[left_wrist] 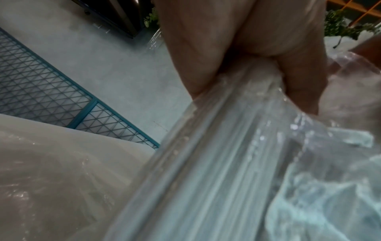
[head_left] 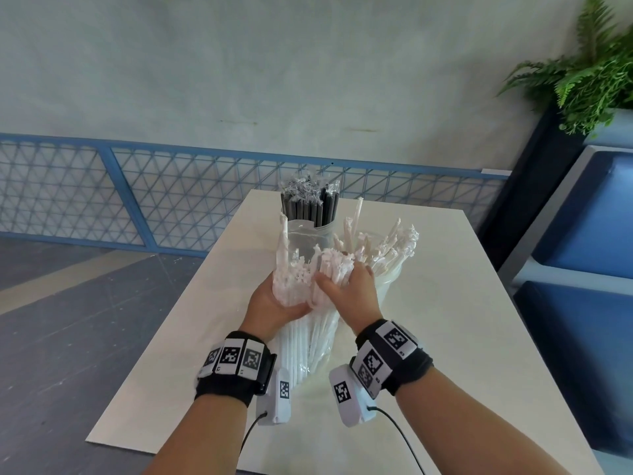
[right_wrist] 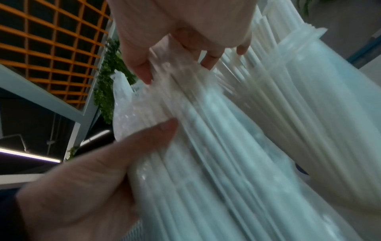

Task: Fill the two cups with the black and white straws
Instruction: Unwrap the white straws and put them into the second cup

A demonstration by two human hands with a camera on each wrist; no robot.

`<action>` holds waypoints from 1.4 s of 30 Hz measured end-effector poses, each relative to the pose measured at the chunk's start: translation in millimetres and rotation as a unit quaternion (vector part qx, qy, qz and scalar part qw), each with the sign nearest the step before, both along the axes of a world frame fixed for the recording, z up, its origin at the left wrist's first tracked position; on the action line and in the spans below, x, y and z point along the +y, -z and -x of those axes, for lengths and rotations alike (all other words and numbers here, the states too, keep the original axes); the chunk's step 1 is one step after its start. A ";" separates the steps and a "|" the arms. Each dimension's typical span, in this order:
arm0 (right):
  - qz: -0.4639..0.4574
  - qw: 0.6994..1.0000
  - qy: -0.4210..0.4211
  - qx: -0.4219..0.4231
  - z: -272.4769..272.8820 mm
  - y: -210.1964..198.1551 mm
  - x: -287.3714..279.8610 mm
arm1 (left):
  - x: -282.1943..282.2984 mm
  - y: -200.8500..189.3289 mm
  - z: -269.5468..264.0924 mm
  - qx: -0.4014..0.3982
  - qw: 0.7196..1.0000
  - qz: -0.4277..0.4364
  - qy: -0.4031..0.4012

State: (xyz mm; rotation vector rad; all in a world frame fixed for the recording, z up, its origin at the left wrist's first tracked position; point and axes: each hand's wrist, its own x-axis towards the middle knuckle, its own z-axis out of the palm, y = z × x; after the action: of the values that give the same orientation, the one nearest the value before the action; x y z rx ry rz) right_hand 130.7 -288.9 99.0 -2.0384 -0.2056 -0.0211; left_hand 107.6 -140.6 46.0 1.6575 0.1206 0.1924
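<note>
Together, left hand [head_left: 274, 303] and right hand [head_left: 349, 289] grasp a bundle of wrapped white straws [head_left: 308, 323], fingers curled round it, just in front of the near cup [head_left: 387, 279] holding more white straws; black straws [head_left: 310, 209] stand in the cup [head_left: 308, 231] behind.

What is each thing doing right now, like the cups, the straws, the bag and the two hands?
Far cup: upright, packed with black straws.
Near cup: upright, partly filled with white straws, which lean and fan out.
Plastic bag: open at the top, with wrapped white straws inside.
Left hand: grips a bunch of bagged straws.
Right hand: grips another bunch beside it.
</note>
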 end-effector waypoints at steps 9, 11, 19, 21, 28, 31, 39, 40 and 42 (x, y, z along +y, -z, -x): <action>-0.202 0.978 0.044 -0.036 -12.1 -41.5 -12.1 | -4.2 0.1 -4.9 0.007 1.000 -0.008 -0.013; -0.258 0.964 0.049 -0.036 -24.0 -48.3 -14.1 | -4.7 -2.0 -5.2 0.005 0.999 -0.036 -0.015; -0.236 0.971 0.001 0.024 -13.3 -20.8 -14.7 | -10.9 -3.1 -11.1 0.000 0.999 -0.030 -0.011; -0.187 0.981 -0.004 0.054 -6.7 -0.8 -8.2 | -12.3 -0.4 -13.1 -0.002 1.000 -0.017 -0.013; -0.174 0.982 0.031 0.065 -14.8 11.2 -5.4 | -15.6 1.5 -13.8 -0.014 1.000 -0.012 -0.002; -0.196 0.978 0.057 0.047 -21.2 5.0 -3.1 | -17.1 0.8 -14.6 -0.016 1.000 -0.003 -0.008; -0.318 0.940 0.126 -0.017 -39.8 -41.1 -19.9 | -16.4 -3.4 -14.3 -0.025 0.999 -0.029 -0.008; -0.326 0.936 0.134 -0.018 -42.1 -43.2 -22.0 | -16.7 -3.7 -14.9 -0.026 0.999 -0.037 -0.010; -0.342 0.928 0.146 -0.016 -47.0 -44.0 -24.5 | -17.6 -4.1 -15.3 -0.030 0.998 -0.048 -0.013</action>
State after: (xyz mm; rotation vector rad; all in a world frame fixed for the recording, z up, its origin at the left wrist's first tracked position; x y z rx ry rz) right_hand 177.6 -313.4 142.9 -1.3523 0.0864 -0.2748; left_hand 122.9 -158.2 50.0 1.7437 0.0879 0.2714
